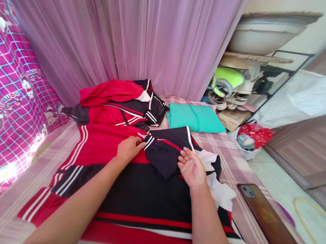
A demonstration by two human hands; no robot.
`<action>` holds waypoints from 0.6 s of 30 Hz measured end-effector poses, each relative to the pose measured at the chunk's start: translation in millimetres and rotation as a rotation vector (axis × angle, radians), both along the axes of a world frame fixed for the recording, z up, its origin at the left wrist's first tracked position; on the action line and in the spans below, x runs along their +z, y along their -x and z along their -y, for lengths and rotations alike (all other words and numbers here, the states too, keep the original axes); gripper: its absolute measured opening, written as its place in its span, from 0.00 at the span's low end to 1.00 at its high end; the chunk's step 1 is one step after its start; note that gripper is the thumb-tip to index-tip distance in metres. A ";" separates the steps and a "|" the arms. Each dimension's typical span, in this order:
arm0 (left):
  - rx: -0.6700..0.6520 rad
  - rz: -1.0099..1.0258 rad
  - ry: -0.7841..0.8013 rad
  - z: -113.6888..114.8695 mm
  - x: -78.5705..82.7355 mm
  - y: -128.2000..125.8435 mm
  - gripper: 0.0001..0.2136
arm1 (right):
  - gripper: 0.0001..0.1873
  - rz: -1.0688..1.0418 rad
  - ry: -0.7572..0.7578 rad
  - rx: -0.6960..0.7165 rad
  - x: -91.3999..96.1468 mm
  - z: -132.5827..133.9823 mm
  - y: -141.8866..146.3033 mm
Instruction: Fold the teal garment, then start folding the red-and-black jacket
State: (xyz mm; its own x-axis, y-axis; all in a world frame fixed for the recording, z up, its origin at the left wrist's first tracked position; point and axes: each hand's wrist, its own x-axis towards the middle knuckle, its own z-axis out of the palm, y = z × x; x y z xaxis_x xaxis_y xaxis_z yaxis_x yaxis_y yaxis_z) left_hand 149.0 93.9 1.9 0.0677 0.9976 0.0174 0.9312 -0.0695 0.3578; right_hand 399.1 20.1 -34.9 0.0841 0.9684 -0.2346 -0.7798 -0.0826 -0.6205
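Observation:
A red, black and white striped jacket (130,197) lies spread across the bed in front of me. Its black sleeve (163,153), with a white-striped cuff, is folded over the jacket's middle. My left hand (129,148) pinches the cuff end of that sleeve, fingers closed on the fabric. Beside it, my right hand (192,168) rests on the sleeve's right side with fingers curled against the cloth. A second red and black garment (118,100) is heaped behind the jacket.
A folded teal cloth (194,118) lies at the back of the bed. A phone (271,222) rests near the bed's right edge. Purple curtains (139,28) hang behind. A shoe rack (244,88), red bag (252,136) and white bag (299,97) stand at right.

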 end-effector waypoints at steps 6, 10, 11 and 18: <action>0.073 0.054 0.037 -7.4 -5.9 -10.1 0.11 | 0.08 -0.023 0.013 -0.003 1.4 0.1 1.2; 0.101 0.312 -0.010 -12.5 -14.7 -2.2 0.10 | 0.09 -0.018 -0.014 0.008 -0.3 -0.1 0.0; 0.111 0.364 -0.016 -13.4 -17.1 1.3 0.10 | 0.09 -0.018 -0.020 0.010 -0.8 -0.1 -0.3; 0.183 0.651 0.016 1.3 -25.6 27.7 0.12 | 0.08 0.009 -0.026 -0.005 -2.2 -0.2 -0.6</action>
